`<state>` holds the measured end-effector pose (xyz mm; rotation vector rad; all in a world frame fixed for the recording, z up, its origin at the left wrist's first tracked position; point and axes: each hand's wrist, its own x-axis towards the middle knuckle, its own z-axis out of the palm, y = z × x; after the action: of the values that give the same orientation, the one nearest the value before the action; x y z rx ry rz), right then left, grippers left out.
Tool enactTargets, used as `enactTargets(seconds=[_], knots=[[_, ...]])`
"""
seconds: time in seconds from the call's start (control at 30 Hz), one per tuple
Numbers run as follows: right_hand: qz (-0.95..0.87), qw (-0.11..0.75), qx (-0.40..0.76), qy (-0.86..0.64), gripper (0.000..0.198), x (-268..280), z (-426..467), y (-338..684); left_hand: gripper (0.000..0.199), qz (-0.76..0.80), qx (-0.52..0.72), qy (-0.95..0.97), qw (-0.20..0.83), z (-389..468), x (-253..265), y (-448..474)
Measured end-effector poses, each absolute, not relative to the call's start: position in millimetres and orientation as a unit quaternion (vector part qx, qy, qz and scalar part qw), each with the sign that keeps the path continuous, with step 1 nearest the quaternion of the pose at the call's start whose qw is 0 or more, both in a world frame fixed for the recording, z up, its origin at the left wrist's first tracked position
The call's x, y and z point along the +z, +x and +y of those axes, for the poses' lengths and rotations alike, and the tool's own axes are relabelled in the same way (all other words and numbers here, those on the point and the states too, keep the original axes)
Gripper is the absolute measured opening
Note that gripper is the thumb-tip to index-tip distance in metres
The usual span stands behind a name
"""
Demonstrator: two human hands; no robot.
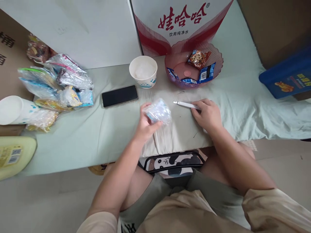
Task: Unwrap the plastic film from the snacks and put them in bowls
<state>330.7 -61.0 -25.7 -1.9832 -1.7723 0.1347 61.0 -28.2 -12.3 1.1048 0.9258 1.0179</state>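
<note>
Near the middle of the table, my left hand (145,124) grips a crumpled clear-plastic-wrapped bundle (159,111) with pale blue print, thumb in front and fingers behind. What is inside the wrapping is blurred. To its right, my right hand (208,115) rests on the cloth with its fingers closed round a slim white-handled craft knife (187,105), its short metal tip pointing left. A white paper cup (143,76) with pale, clear-looking contents stands beyond the bundle. Behind my right hand sits a pink translucent bowl (187,72) holding several small snack packets.
A black phone (120,96) lies left of the cup. Several plastic-wrapped packets (75,79) and a tipped paper cup (20,110) crowd the left end, near a yellow bottle (16,155). Cartons (183,19) stand behind; a blue container (286,76) is at right.
</note>
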Motion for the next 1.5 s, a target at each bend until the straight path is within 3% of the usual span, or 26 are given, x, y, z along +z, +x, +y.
enactTargets(seconds=[0.13, 0.27, 0.43, 0.6, 0.7, 0.83, 0.9, 0.97, 1.07, 1.13, 1.3, 1.4, 1.43, 1.5], knots=[[-0.638, 0.271, 0.002, -0.721, 0.031, -24, -63, 325, 0.054, 0.36, 0.361, 0.505, 0.696, -41, 2, 65], [-0.668, 0.323, 0.016, -0.67, 0.028, -20, -68, 312, 0.036, 0.462, 0.43, 0.445, 0.636, -31, 0, 61], [-0.749, 0.333, 0.118, -0.56, 0.031, -20, -75, 290, 0.042, 0.552, 0.463, 0.397, 0.569, -15, -10, 49], [-0.803, 0.329, 0.169, -0.467, 0.058, -27, -82, 271, 0.058, 0.503, 0.384, 0.571, 0.523, -18, -6, 37], [-0.805, 0.341, 0.181, -0.451, 0.051, -28, -84, 266, 0.066, 0.498, 0.329, 0.624, 0.504, -22, -4, 39], [-0.804, 0.327, 0.205, -0.452, 0.023, -22, -83, 271, 0.02, 0.534, 0.355, 0.636, 0.43, -21, -3, 40], [-0.8, 0.329, 0.215, -0.453, 0.018, -17, -80, 280, 0.011, 0.543, 0.388, 0.597, 0.444, -16, -3, 38], [-0.784, 0.346, 0.221, -0.466, 0.017, -12, -76, 293, 0.014, 0.558, 0.419, 0.534, 0.478, -12, -5, 35], [-0.731, 0.371, 0.199, -0.538, 0.014, -7, -69, 316, 0.046, 0.585, 0.43, 0.477, 0.496, -6, -8, 28], [-0.688, 0.383, 0.18, -0.59, 0.016, -5, -67, 326, 0.054, 0.593, 0.424, 0.499, 0.469, -3, -11, 23], [-0.681, 0.45, 0.202, -0.541, 0.022, -6, -69, 322, 0.035, 0.534, 0.408, 0.577, 0.464, -3, -8, 20], [-0.697, 0.403, 0.224, -0.549, 0.052, -11, -69, 313, 0.042, 0.532, 0.343, 0.655, 0.413, -7, -4, 23], [-0.703, 0.376, 0.222, -0.562, 0.054, -13, -69, 311, 0.041, 0.533, 0.315, 0.686, 0.381, -9, -3, 24], [-0.721, 0.35, 0.194, -0.566, 0.035, -14, -69, 310, 0.027, 0.525, 0.283, 0.732, 0.329, -11, -2, 25]])
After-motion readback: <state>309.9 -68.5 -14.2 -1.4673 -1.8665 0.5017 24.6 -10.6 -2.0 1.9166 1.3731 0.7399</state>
